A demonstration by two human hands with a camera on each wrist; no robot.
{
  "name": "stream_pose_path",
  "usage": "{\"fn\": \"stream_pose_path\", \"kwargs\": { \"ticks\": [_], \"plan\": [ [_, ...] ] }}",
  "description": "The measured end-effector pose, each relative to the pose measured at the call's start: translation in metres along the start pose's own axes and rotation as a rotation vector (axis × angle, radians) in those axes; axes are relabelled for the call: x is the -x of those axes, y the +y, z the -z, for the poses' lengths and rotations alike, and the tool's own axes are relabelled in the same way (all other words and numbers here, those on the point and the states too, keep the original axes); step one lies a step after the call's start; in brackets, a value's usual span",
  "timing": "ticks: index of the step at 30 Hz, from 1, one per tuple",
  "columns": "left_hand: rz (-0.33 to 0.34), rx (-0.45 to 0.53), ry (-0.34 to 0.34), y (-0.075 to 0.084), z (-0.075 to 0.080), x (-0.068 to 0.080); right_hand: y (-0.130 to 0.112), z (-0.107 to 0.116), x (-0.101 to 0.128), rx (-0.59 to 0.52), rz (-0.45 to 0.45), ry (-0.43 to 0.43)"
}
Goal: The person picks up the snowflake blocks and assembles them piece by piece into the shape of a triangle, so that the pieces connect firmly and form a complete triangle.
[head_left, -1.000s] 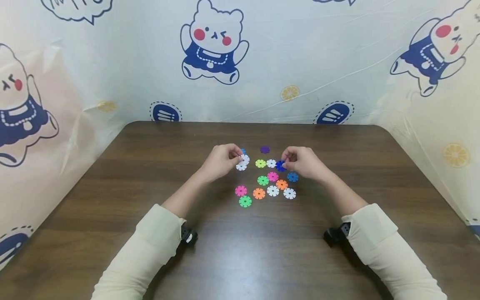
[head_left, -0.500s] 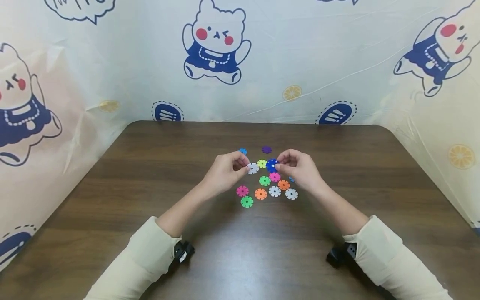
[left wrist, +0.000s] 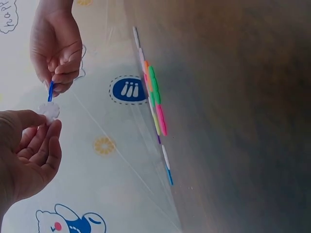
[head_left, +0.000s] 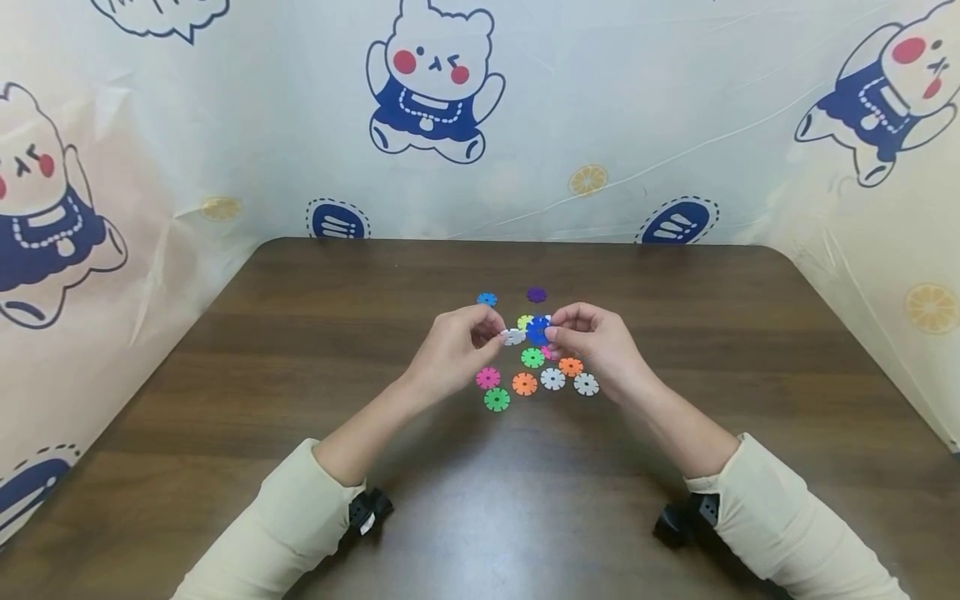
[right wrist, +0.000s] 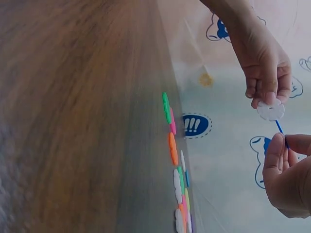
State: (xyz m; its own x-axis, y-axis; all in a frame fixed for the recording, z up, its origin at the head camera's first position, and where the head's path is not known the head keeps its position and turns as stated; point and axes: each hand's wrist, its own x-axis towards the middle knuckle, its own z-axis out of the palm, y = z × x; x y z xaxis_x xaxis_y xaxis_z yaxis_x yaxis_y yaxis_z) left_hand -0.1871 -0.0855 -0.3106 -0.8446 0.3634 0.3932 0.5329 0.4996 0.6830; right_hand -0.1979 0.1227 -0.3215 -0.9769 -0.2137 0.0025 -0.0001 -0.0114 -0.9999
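My left hand (head_left: 461, 346) pinches a white notched disc (left wrist: 49, 111) by its edge, between thumb and fingertips. Facing it, my right hand (head_left: 600, 342) pinches a dark blue notched disc (head_left: 537, 332) the same way. Both discs are held up above the table, edge to edge, with the blue one turned at an angle to the white one. In the right wrist view the blue disc (right wrist: 279, 127) shows edge-on just under the white disc (right wrist: 270, 110). Below the hands, a yellow-green disc (head_left: 524, 322) and a pink disc (head_left: 549, 352) are partly covered.
On the brown wooden table (head_left: 300, 350) lie several more notched discs: light blue (head_left: 487, 299), purple (head_left: 536, 295), green (head_left: 497, 400), pink (head_left: 488, 378), orange (head_left: 524, 383) and white (head_left: 587, 384). A printed curtain (head_left: 525, 100) hangs behind the table.
Both hands have lifted their discs off the table and moved toward each other. The white and blue discs now meet in the middle, and the white one has tilted flatter.
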Motion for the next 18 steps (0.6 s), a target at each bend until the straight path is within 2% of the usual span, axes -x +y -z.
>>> {"fn": "stream_pose_path", "kwargs": {
  "ticks": [9, 18],
  "plan": [
    [-0.072, -0.089, 0.008, 0.0013, -0.0001, 0.0015, 0.0003, 0.0008, 0.0003, 0.026, -0.014, -0.017],
    [-0.081, -0.097, -0.013, 0.0012, -0.0022, 0.0013, 0.0003, 0.0005, 0.0019, 0.032, -0.013, -0.037]
  ]
}}
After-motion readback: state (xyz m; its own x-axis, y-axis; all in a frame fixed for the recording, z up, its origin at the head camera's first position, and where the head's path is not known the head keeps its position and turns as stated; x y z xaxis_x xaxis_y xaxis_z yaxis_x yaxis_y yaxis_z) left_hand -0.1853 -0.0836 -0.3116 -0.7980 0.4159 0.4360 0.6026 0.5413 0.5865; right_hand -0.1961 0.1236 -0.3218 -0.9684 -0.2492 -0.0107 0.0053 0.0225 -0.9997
